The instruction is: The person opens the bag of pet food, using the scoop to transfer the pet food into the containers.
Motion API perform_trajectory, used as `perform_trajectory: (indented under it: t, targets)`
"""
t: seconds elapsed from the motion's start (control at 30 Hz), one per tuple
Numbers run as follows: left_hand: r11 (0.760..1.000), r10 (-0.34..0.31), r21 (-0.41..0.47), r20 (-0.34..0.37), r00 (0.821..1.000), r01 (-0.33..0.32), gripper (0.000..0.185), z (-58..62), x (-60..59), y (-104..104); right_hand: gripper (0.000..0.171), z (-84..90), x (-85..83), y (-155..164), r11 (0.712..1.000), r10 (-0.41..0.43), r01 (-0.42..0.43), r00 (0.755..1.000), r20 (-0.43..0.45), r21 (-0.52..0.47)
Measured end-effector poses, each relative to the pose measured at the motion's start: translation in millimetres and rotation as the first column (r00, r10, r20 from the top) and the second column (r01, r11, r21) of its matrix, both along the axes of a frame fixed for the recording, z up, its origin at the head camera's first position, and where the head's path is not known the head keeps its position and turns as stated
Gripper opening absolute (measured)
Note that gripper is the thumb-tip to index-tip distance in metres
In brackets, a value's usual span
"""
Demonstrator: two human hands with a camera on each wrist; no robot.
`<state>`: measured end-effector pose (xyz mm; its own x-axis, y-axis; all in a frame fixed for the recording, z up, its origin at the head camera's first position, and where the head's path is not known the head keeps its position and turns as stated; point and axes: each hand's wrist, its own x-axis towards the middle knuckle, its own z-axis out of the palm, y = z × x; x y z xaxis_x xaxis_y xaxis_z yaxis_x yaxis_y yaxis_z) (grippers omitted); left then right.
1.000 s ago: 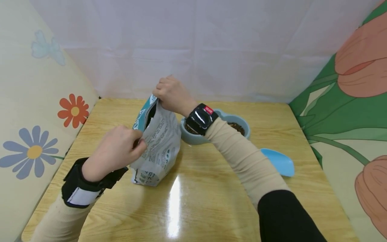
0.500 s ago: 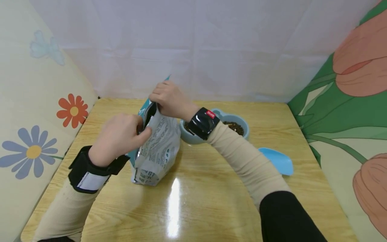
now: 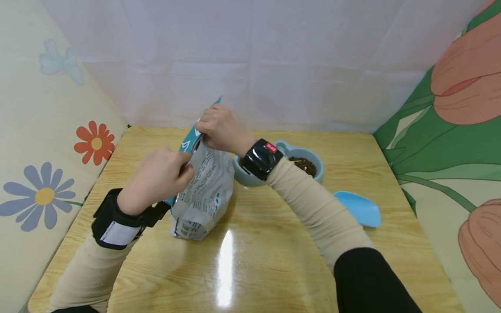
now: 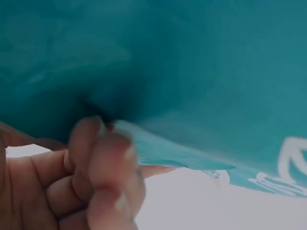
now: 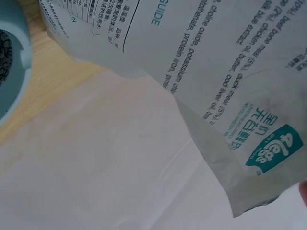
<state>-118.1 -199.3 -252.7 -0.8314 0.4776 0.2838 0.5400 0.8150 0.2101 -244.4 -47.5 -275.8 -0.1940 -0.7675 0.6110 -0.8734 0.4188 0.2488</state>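
A pet food bag (image 3: 207, 191), teal on one face and grey with print on the other, stands upright on the table, left of centre. My left hand (image 3: 156, 179) pinches the near end of its top edge. In the left wrist view, the curled fingers (image 4: 112, 165) press against the teal face (image 4: 201, 76). My right hand (image 3: 225, 129) grips the far part of the top edge, with a teal corner poking up above it. The grey printed face (image 5: 192, 52) fills much of the right wrist view, where only a fingertip shows at the right edge.
Right of the bag sits a blue double bowl (image 3: 318, 167) with brown kibble (image 3: 304, 165), partly hidden by the right wrist. A light-blue scoop (image 3: 359, 209) lies on the wooden table (image 3: 266, 261) beyond the right forearm. A white sheet (image 3: 250, 65) hangs behind.
My left hand has moved up and rightward along the bag's top. The mouth, gaping before, is now nearly flat together. My right hand sits slightly lower, uncovering the far corner.
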Motion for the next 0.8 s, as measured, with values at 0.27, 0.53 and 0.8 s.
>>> perform_trajectory:
  t: [0.27, 0.53, 0.8]
  targets:
    - [0.997, 0.057, 0.056, 0.043, 0.997, -0.06, 0.033, 1.0, -5.0, 3.9, 0.015, -0.7, 7.7, 7.5, 0.998, 0.05, -0.051, 0.999, 0.008, 0.023]
    - [0.994, 0.109, 0.03, 0.028, 0.994, -0.11, 0.036, 5.8, -15.7, 6.8, 0.014, -0.2, 15.7, 5.3, 1.0, 0.023, -0.023, 1.0, -0.015, 0.021]
    - [0.996, 0.086, -0.023, -0.01, 0.996, -0.087, 0.032, 3.3, -16.9, 9.5, 0.008, -2.7, 16.2, 0.6, 1.0, -0.008, 0.009, 0.997, -0.072, 0.012]
